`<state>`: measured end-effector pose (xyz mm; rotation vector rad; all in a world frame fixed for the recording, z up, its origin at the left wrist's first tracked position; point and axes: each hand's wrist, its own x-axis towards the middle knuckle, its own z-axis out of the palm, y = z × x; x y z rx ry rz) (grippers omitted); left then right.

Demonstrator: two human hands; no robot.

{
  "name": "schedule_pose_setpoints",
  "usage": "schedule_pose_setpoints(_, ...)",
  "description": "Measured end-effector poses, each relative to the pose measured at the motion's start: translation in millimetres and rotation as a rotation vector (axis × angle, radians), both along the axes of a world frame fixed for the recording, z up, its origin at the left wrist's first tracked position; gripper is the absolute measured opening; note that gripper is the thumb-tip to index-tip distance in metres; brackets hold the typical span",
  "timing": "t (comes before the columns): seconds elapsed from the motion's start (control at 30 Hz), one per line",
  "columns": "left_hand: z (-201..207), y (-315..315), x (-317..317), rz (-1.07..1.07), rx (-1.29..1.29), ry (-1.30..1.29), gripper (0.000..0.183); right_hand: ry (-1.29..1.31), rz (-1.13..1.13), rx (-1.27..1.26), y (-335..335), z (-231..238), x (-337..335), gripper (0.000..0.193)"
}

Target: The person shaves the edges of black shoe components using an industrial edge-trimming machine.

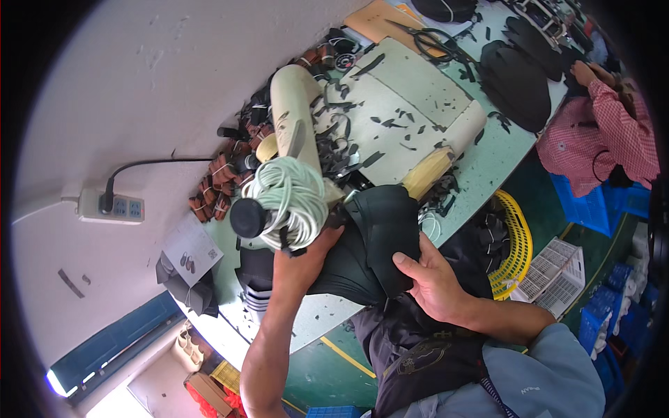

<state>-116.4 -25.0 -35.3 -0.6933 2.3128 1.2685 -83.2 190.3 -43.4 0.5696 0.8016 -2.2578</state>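
A stack of black, flexible sheet pieces [383, 223] spreads between my hands in front of a cream bench machine [296, 111]. My right hand [439, 282] grips the stack's right edge, thumb on top and the other fingers underneath. On the left side, my left hand [310, 258] is closed on the same pieces; its fingers are partly hidden by a coil of white cord [289, 198] hanging on the machine's near end. A round black knob [247, 217] sticks out beside the coil. More black pieces [258, 268] lie left of my left wrist.
Black scraps litter the machine's cream plate [418, 83]. Scissors [439, 45] rest at the back. Banded brown bundles [223, 171] line the wall near a power strip [111, 207]. A yellow basket [517, 244] stands right of the bench; a person in a checked sleeve [620, 115] works beyond.
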Motion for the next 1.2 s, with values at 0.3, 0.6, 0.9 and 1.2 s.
schedule_pose_setpoints(0.3, -4, 1, 2, 0.085, 0.11, -0.055, 0.03, 0.02, 0.01, 0.003, 3, 0, -3, 0.044)
schedule_pose_setpoints(0.6, 11, 7, -5, 0.049, 0.066, -0.136, 0.031, 0.017, 0.011, 0.001, 5, 2, -4, 0.048)
schedule_pose_setpoints(0.9, 6, 2, -3, 0.055, 0.074, -0.159, 0.037, 0.013, -0.011, -0.009, 2, 3, -6, 0.052)
schedule_pose_setpoints(1.2, -1, -5, 2, 0.068, 0.074, -0.108, 0.037, 0.018, 0.007, 0.004, 6, 3, -8, 0.053)
